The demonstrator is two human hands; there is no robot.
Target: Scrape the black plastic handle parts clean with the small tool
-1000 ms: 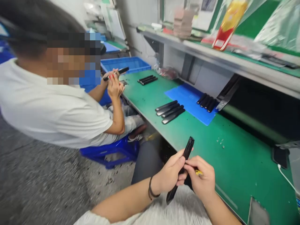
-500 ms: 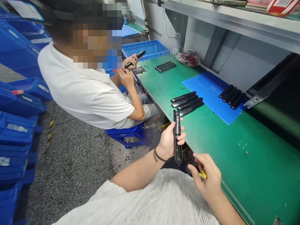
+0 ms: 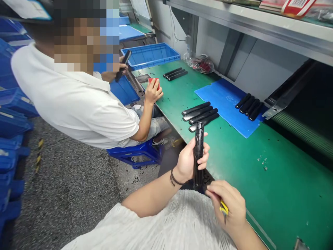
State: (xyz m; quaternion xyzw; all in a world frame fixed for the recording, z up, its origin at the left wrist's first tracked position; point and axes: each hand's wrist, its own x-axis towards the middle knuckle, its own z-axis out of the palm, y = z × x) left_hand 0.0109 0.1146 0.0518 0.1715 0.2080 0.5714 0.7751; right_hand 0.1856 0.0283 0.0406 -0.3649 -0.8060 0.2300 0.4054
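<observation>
My left hand [image 3: 187, 160] is wrapped round a long black plastic part [image 3: 199, 147], held upright with its hollow, ribbed side showing. Close to the lower end of that part is my right hand [image 3: 229, 201], thumb and forefinger pinched together. A small yellow-handled tool [image 3: 223, 207] with a dark blade rests in the right palm, under the curled fingers. Whether the pinched fingertips hold anything is too small to tell. Beyond my left hand, several black parts [image 3: 200, 113] lie side by side on the green table [image 3: 234, 156].
A person in a white shirt [image 3: 78, 100] sits at the left, holding a black part and a red object [image 3: 154, 83]. More black parts lie on a blue sheet [image 3: 221, 100]. A blue crate [image 3: 156, 57] stands behind; a metal shelf [image 3: 249, 26] overhangs the table.
My right thumb and forefinger have closed together near the part's lower end, and the yellow tool has tilted. The person's red-holding hand has moved over the table edge. The view has shifted slightly.
</observation>
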